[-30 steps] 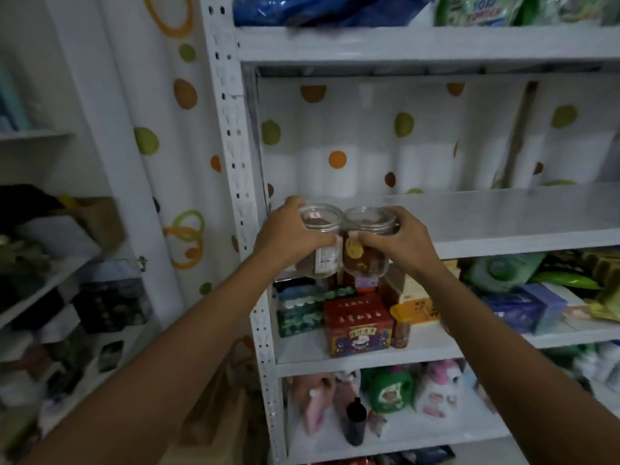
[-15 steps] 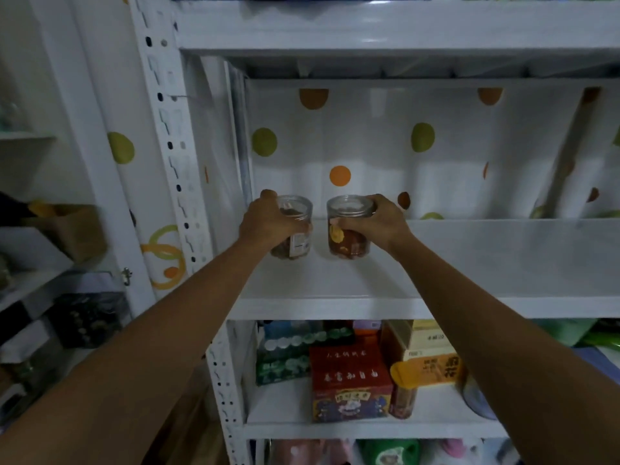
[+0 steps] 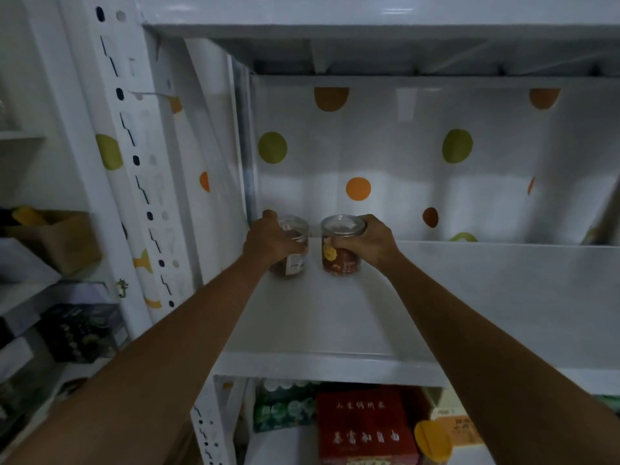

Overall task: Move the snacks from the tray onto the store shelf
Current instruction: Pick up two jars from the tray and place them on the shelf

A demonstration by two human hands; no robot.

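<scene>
Two small clear snack jars with dark contents stand side by side near the back left corner of the white store shelf (image 3: 335,317). My left hand (image 3: 268,241) grips the left jar (image 3: 295,260), which has a white label. My right hand (image 3: 365,241) grips the right jar (image 3: 339,256), which carries a yellow sticker. Both jars appear to rest on the shelf surface. The tray is out of view.
A white polka-dot sheet (image 3: 419,162) backs the shelf. The perforated white upright (image 3: 134,162) stands at the left. Below sit a red box (image 3: 365,427), a green pack (image 3: 285,407) and a yellow-lidded item (image 3: 432,441). Cluttered shelves with a cardboard box (image 3: 57,239) are at far left.
Both hands have carried the jars up from the shelf's front edge and deeper in, toward its back left corner. The view has closed in on the shelf.
</scene>
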